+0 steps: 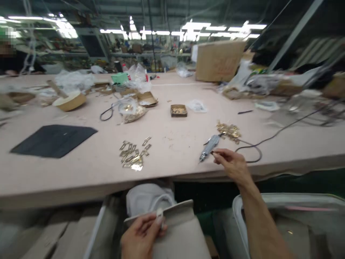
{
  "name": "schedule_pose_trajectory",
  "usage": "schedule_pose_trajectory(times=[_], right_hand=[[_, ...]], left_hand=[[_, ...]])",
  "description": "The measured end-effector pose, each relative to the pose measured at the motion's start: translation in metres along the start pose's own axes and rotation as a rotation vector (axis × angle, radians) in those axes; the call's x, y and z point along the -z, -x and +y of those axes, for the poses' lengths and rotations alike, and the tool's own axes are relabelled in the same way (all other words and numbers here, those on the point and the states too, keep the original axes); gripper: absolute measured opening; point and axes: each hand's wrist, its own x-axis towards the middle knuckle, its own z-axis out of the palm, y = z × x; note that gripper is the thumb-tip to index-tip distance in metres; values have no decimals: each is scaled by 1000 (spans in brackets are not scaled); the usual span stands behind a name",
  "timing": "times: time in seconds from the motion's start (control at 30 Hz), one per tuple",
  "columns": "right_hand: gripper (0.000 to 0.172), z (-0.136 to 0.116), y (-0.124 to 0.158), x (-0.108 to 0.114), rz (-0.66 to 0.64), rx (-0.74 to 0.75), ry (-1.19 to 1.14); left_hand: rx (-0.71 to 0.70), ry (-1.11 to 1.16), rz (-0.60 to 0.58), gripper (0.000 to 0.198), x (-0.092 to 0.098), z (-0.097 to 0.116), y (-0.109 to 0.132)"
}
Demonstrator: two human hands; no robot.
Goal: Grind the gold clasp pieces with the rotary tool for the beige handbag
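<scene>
Left fingers (pixel 147 218) gripping grey panel (pixel 183 233), right fingers (pixel 222 154) pinching small piece (pixel 212 152), screwdriver (pixel 210 145) aslant — tip toward near-left

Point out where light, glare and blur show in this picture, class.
Head view: ceiling lights burn out to white; head view: the left pile of metal pieces throws a bright glint; head view: the lower-right bin looks smeared, while the right hand looks clearer.

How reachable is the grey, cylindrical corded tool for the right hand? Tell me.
Probably yes: the right hand is beside the tool with nothing visible between, though that hand pinches a small dark piece.
</scene>
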Motion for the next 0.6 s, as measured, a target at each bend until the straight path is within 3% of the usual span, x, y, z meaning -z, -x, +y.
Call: schedule_pose_trajectory(times=[0.13, 0.27, 0.43, 0.6], right_hand=[[19, -39, 52, -50, -403, 52, -211], [20, -63, 85, -90, -737, 10, -200], [12, -75, 97, -122, -858, -38, -185], [15, -81, 99, -134, -869, -75, -242]], left_hand=[[1, 85, -77, 39, 5, -8, -3], [19, 138, -101, 34, 4, -3, 1], [31, 210, -122, 36, 8, -2, 4], [25, 207, -155, 35, 11, -1, 4]])
